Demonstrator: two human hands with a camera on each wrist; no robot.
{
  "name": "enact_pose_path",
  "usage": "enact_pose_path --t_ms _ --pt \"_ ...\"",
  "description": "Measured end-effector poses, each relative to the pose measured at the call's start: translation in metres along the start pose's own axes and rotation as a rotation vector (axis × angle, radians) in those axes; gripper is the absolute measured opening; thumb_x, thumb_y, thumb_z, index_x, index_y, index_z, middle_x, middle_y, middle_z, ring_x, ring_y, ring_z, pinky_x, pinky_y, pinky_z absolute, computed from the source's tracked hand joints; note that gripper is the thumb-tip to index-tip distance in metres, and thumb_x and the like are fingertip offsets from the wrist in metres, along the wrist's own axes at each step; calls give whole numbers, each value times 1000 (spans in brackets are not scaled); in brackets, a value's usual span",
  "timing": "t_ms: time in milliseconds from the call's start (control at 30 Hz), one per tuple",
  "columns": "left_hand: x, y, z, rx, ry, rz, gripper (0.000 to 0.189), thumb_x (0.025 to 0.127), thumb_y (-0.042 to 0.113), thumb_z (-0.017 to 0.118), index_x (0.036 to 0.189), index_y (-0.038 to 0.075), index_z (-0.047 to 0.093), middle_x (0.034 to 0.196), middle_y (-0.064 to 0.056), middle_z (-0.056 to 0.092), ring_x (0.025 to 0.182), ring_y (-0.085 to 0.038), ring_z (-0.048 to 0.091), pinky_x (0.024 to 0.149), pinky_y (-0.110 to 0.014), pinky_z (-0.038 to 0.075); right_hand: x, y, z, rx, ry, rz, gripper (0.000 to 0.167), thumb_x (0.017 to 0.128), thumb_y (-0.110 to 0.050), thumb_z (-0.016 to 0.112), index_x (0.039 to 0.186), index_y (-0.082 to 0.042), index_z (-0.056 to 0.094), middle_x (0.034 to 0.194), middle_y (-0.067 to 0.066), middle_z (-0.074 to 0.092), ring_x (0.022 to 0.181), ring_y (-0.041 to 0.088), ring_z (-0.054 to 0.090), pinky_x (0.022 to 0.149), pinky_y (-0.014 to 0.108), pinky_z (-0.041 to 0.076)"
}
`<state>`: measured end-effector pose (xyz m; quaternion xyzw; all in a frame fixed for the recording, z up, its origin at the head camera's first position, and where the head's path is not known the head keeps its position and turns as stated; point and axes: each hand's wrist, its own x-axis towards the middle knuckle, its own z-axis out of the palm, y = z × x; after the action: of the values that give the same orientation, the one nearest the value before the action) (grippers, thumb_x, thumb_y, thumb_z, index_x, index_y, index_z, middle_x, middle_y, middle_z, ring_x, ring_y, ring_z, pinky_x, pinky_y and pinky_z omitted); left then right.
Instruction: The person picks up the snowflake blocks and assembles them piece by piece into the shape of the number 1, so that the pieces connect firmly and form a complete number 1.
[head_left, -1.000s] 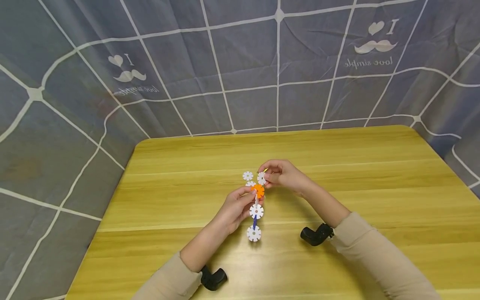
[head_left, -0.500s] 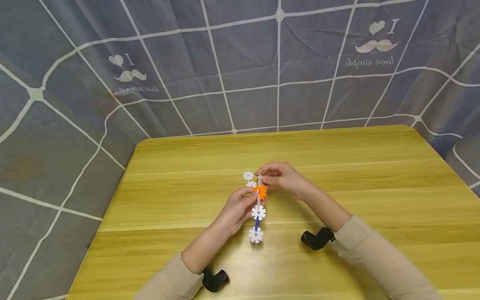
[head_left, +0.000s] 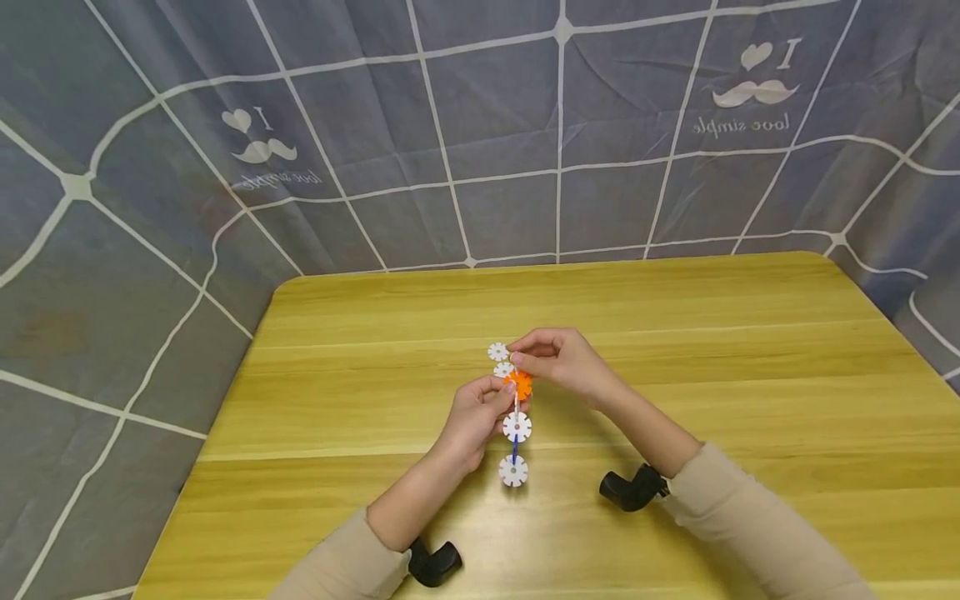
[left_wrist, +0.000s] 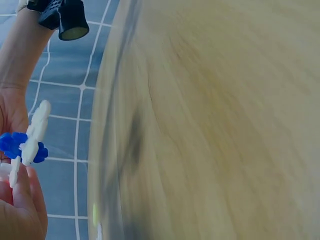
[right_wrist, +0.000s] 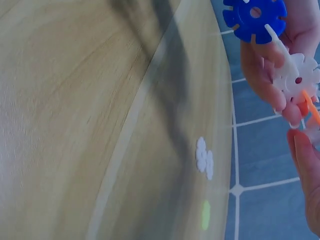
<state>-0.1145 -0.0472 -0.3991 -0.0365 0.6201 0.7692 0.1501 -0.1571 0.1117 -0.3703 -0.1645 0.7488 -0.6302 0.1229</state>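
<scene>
A chain of notched plastic snowflake discs hangs over the table in front of me. It includes an orange disc (head_left: 522, 386), a white disc (head_left: 517, 427), a blue disc (right_wrist: 244, 26) seen edge-on in the head view, and another white disc (head_left: 513, 472) at the near end. My left hand (head_left: 471, 419) pinches the chain at the orange disc between thumb and fingers. Just beyond it, my right hand (head_left: 564, 360) pinches a white disc (right_wrist: 313, 134) against the orange one. Fingertips mostly hide that disc; how deeply the notches interlock cannot be seen.
Two loose white discs (right_wrist: 201, 155) lie on the wooden table (head_left: 675, 333) beyond my hands, with a yellow-green disc (right_wrist: 206, 215) near them. Black elbow-shaped fittings (head_left: 628, 490) sit at both wrists. A grey curtain (head_left: 495, 108) borders the table's far side.
The white disc in my right hand has turned from face-on to edge-on and come left against the orange disc. My left hand with the chain has shifted only slightly.
</scene>
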Motion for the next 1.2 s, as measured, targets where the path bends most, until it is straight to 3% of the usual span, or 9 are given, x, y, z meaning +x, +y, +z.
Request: enact_pose_path --t_ms 167,533,900,1100,1200 --pt "-2 -2 0 26 27 16 10 94 2 51 90 -5 55 80 -9 67 70 -11 64 52 -15 47 0 5 8 -16 27 -50 26 87 -7 64 107 9 63 104 27 63 88 20 65 78 31 53" --pt "-3 -3 -4 16 30 -3 10 94 2 51 86 -2 55 78 -6 67 71 -12 65 53 -16 49 0 10 11 18 8 -24 27 88 -6 64 109 11 61 105 28 62 93 24 65 80 31 53" --pt "-4 -4 -5 25 -105 -11 10 95 2 49 91 -5 54 88 -13 68 71 -11 65 66 -19 53 -4 13 -13 35 -135 8 30 89 2 59 117 13 57 110 26 61 93 18 64 82 34 52" --pt "-2 -2 -4 24 -167 -18 23 96 6 49 110 -12 55 96 -16 68 76 -10 66 68 -18 53 -4 14 -15 -16 -105 -8 29 88 3 60 115 12 58 107 27 60 87 15 61 78 27 52" --pt "-2 -2 -4 27 -192 -33 30 98 8 47 120 -11 53 101 -17 67 78 -8 66 70 -17 52 -3 15 -13 -35 -93 -17 27 87 1 62 112 11 60 100 21 62 83 16 58 74 25 51"
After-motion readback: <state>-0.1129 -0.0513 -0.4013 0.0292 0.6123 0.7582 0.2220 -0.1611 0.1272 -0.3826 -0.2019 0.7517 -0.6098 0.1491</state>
